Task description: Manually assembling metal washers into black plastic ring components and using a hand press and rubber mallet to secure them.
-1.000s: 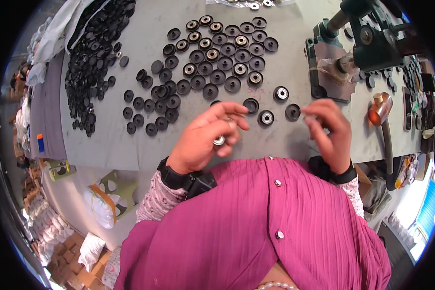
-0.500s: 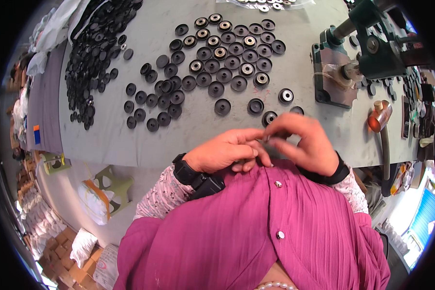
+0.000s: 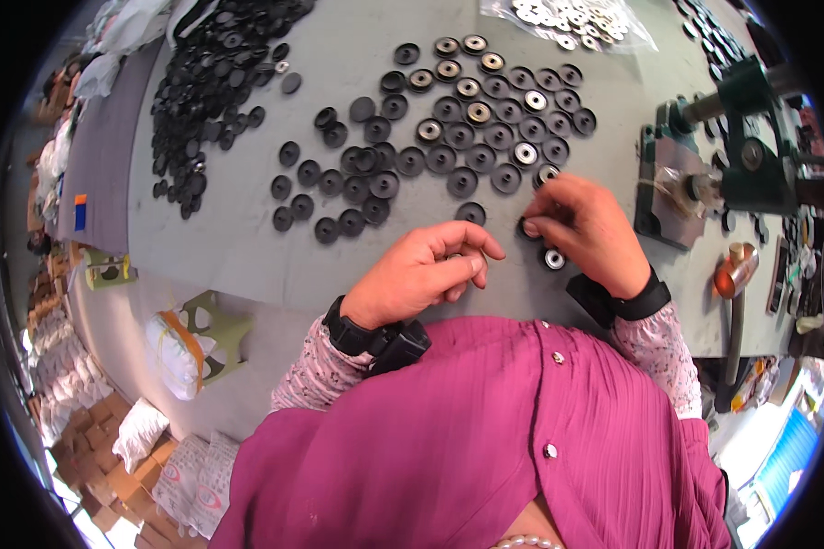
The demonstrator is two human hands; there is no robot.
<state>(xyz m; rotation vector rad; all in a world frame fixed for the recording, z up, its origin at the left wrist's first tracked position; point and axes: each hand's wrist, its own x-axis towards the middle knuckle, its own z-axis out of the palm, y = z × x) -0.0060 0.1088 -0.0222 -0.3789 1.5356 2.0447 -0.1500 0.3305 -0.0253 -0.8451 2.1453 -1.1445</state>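
My left hand [image 3: 423,271] hovers over the near edge of the table, its fingers curled in with the thumb against them. Whatever lies inside that curl, if anything, is too small to make out. To its right, my right hand [image 3: 584,229] reaches down to the tabletop, thumb and fingers pinched on the rim of a black round cap [image 3: 527,227]. Right beside that hand sits another black cap with a silver ring [image 3: 554,259]. Ahead of both hands spread several black dished caps [image 3: 462,181] with centre posts, some carrying a metal ring [image 3: 479,113].
A heap of black discs [image 3: 192,128] covers the far left of the table [image 3: 229,265]. At the back lies a clear bag of white and metal rings [image 3: 604,18]. A dark green hand press [image 3: 677,188] stands at right, with a hammer [image 3: 735,284] near it.
My right hand has moved away from my left, forward and right, onto a black cap. My left hand stays curled. The whole view has shifted, with the table's contents now farther right.
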